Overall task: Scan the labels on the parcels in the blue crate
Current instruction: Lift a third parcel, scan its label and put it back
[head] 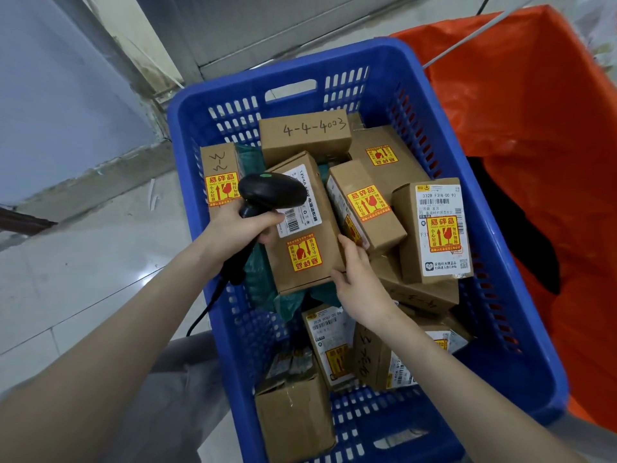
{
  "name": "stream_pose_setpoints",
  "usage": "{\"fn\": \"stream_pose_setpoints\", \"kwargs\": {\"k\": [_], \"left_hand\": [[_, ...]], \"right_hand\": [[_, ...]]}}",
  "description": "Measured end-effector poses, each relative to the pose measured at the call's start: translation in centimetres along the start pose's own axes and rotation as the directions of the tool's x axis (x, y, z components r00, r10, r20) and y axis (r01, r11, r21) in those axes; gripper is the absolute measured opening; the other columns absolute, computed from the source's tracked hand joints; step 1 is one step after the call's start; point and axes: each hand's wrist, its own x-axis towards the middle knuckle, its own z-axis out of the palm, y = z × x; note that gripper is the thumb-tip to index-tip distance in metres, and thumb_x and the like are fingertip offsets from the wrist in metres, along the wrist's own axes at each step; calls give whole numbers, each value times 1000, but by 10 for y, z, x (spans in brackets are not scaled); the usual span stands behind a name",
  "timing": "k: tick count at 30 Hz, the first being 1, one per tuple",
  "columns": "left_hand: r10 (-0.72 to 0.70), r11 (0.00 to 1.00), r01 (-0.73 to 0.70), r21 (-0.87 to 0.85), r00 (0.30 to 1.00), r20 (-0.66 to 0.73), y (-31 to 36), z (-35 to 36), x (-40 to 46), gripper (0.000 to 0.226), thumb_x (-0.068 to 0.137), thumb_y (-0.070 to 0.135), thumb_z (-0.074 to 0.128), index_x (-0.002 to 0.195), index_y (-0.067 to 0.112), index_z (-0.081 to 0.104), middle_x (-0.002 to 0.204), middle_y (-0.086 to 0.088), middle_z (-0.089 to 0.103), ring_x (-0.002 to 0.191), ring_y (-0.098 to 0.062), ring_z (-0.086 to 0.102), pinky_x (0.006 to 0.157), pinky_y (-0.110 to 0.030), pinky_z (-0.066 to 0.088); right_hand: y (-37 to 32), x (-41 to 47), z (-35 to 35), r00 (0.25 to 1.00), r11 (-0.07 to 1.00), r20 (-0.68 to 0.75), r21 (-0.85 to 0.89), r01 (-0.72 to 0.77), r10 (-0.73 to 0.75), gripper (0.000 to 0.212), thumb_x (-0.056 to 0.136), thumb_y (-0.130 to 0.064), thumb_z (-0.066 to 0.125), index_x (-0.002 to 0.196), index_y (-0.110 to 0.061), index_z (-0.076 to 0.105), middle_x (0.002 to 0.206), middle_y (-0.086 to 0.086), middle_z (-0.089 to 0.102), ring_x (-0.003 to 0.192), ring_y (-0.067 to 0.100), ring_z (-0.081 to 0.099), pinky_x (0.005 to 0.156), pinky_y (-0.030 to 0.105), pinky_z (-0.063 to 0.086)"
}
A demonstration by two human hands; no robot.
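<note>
A blue plastic crate point(494, 269) holds several brown cardboard parcels with yellow-and-red fragile stickers. My left hand point(233, 232) grips a black barcode scanner point(267, 192), whose head hovers over the white barcode label of the middle parcel point(310, 242). My right hand point(359, 279) holds that same parcel by its near right corner, fingers along its edge. To the right, another parcel point(434, 235) stands upright with its shipping label facing me. A box marked "4-4-4003" point(305, 135) lies at the far end.
An orange bag point(534, 111) stands open right of the crate. Grey tiled floor point(83, 262) lies to the left, with a wall and door frame beyond. The scanner's black cable point(207, 305) hangs down by the crate's left wall.
</note>
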Motion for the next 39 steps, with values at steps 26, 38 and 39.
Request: {"fn": "stream_pose_setpoints", "kwargs": {"k": [26, 38, 39], "left_hand": [[228, 935, -241, 261, 970, 81, -14, 11, 12, 19, 82, 35, 69, 94, 21, 66, 86, 4, 63, 83, -8, 58, 73, -26, 46], [213, 917, -196, 349, 977, -13, -19, 32, 21, 46, 88, 34, 62, 126, 13, 46, 118, -8, 61, 95, -15, 55, 63, -18, 39], [210, 913, -191, 360, 978, -15, -18, 34, 21, 46, 88, 33, 61, 127, 13, 46, 120, -8, 61, 95, -14, 54, 64, -19, 38]], "right_hand": [[-18, 2, -18, 987, 973, -64, 168, 156, -147, 73, 91, -11, 56, 150, -30, 17, 155, -4, 28, 139, 13, 34, 115, 36, 30], [-15, 5, -16, 992, 984, -83, 142, 105, -94, 73, 89, -15, 57, 149, -26, 15, 153, -1, 32, 137, 15, 35, 105, 31, 33], [-14, 4, -16, 993, 984, -84, 148, 97, -85, 72, 89, -14, 57, 148, -25, 15, 153, -1, 32, 136, 15, 37, 102, 29, 33]]}}
